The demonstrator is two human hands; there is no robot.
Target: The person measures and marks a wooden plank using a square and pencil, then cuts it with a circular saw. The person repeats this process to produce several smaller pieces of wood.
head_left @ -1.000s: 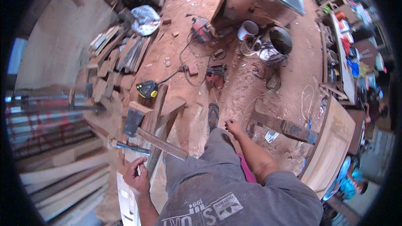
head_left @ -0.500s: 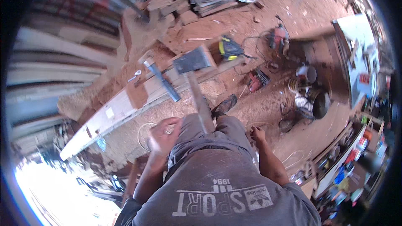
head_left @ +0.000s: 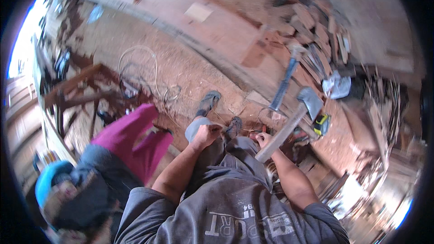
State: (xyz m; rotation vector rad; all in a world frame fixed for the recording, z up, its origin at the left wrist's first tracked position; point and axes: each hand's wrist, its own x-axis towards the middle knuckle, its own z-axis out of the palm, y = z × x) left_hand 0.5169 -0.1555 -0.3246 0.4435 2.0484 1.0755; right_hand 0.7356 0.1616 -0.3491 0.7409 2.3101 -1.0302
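My left hand (head_left: 207,136) is closed over my thigh, its fingers curled in; I cannot make out anything inside. My right hand (head_left: 263,140) hangs low by the other leg. A wooden-handled tool with a broad grey metal head, like an axe or adze (head_left: 288,128), slants in front of it. Its handle partly covers that hand and forearm, and its head rests toward the wood. Beyond the tool, a hammer (head_left: 284,83) with a dark blue grip lies on the long timber (head_left: 226,25). A yellow and black tape measure (head_left: 322,124) sits right of the tool's head.
Another person in pink trousers (head_left: 124,129) bends close at my left. Behind them stands a wooden frame (head_left: 74,83). A pale cable (head_left: 156,70) loops over the sawdust-covered floor. Offcuts (head_left: 312,27) and a white plastic bag (head_left: 337,85) lie at the far right.
My view has swung left, so the timber and tools now appear farther right and the other person has come into view. My left hand went from loosely open to closed.
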